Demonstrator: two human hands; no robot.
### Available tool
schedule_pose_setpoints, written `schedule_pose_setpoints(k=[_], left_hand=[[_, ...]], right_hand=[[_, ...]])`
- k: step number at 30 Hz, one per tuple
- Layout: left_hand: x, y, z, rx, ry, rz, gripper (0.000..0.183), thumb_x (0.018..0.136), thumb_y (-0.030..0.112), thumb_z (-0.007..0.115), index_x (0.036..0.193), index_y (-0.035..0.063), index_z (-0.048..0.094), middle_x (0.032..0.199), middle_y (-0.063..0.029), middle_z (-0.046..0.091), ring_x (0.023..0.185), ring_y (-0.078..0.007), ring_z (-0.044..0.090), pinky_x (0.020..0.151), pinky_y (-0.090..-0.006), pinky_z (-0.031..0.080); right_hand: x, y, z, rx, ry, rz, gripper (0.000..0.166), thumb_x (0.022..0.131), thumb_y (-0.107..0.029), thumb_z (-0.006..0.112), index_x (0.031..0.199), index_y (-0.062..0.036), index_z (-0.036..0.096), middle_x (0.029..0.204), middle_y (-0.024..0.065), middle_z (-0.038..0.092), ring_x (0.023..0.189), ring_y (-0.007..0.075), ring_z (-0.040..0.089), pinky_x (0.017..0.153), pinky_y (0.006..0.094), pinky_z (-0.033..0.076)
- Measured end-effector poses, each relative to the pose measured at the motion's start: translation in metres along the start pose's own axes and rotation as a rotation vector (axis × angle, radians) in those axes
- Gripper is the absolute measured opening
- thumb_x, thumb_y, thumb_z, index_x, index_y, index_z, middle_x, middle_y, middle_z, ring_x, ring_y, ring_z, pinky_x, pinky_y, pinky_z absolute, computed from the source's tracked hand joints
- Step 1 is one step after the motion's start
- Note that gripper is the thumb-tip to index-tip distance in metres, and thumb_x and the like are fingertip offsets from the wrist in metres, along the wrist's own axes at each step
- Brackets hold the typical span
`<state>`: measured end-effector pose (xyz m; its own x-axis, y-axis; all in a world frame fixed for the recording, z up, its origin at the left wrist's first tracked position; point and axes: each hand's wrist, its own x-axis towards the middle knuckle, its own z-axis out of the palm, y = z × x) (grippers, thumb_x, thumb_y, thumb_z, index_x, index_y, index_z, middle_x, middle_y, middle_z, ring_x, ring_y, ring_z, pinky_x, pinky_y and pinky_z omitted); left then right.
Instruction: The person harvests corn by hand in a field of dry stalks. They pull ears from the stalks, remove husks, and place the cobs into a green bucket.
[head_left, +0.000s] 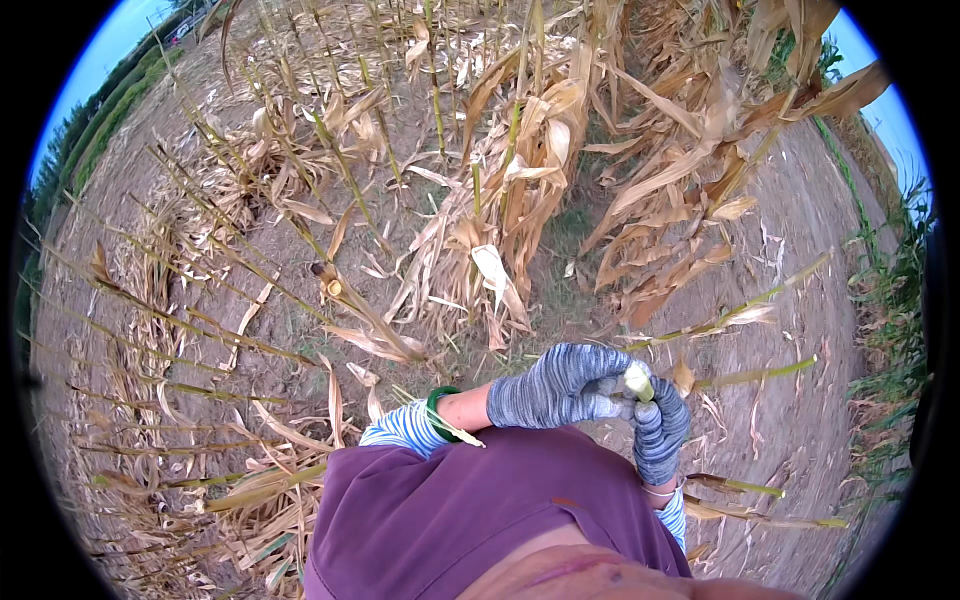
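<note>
Both hands wear grey-and-white knitted gloves and meet in front of the purple garment. Between them is a short, pale green-white piece of a maize plant (639, 381); whether it is a stalk end or an ear's base is unclear. My left hand (561, 386) curls around it from the left. The fingertips of my right hand (660, 427) close on its lower right side. The fingers hide the rest of the piece. A green band (441, 414) circles the left forearm above the glove.
Cut maize stalks (757, 373) slant up at the right, near the hands. More stubble (255, 341) stands at the left. Dry leafy maize plants (540, 150) rise ahead, and a thick cut stalk (364, 304) leans left of centre. Loose husks (262, 517) lie lower left.
</note>
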<state>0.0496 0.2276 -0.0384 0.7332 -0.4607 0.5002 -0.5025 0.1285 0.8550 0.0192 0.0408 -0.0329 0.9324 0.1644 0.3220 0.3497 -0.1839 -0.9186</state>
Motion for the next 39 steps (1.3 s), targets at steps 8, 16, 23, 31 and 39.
schedule_pose_setpoints(k=[8,16,23,31,39], left_hand=[[0.024,0.058,-0.005,-0.035,-0.249,0.347,0.03,0.085,0.022,0.058,0.108,0.0036,0.054,0.095,-0.01,0.062,0.085,-0.0307,0.061,0.071,-0.034,0.049],[0.036,0.072,0.001,0.103,-0.385,0.378,0.019,0.086,0.022,0.053,0.097,0.0065,0.056,0.094,-0.0093,0.058,0.084,-0.0304,0.058,0.069,-0.0353,0.047],[0.038,0.071,0.007,0.128,-0.474,0.367,0.02,0.085,0.021,0.054,0.099,0.0078,0.056,0.1,-0.0097,0.056,0.089,-0.0299,0.056,0.072,-0.0361,0.046],[0.044,0.081,0.009,0.316,-0.466,0.492,0.018,0.082,0.015,0.053,0.098,0.0083,0.057,0.101,-0.0084,0.055,0.089,-0.0274,0.057,0.072,-0.0342,0.047],[0.039,0.075,0.022,0.253,-0.3,0.452,0.011,0.081,0.017,0.054,0.088,0.0104,0.058,0.089,-0.0061,0.059,0.072,-0.0253,0.06,0.056,-0.0319,0.047]], right_hand=[[-0.012,-0.005,-0.025,-0.321,-0.217,-0.274,0.029,0.077,-0.028,0.065,0.092,-0.0044,0.061,0.087,0.0115,0.063,0.079,0.0292,0.061,0.072,0.0373,0.047],[-0.023,-0.006,-0.027,-0.115,-0.089,-0.083,0.03,0.068,-0.025,0.071,0.09,-0.0063,0.061,0.086,0.0112,0.064,0.082,0.0312,0.061,0.077,0.04,0.046],[-0.017,-0.011,-0.034,-0.225,-0.168,-0.271,0.03,0.068,-0.025,0.071,0.09,-0.0065,0.061,0.085,0.0109,0.064,0.081,0.0308,0.061,0.077,0.0399,0.046],[-0.01,-0.018,-0.039,-0.261,-0.219,-0.389,0.03,0.068,-0.025,0.071,0.089,-0.0067,0.061,0.084,0.0107,0.063,0.08,0.0304,0.061,0.076,0.0398,0.046],[-0.005,-0.021,-0.04,-0.241,-0.26,-0.451,0.03,0.067,-0.025,0.072,0.089,-0.0075,0.061,0.082,0.0097,0.063,0.078,0.0296,0.061,0.076,0.0404,0.046]])
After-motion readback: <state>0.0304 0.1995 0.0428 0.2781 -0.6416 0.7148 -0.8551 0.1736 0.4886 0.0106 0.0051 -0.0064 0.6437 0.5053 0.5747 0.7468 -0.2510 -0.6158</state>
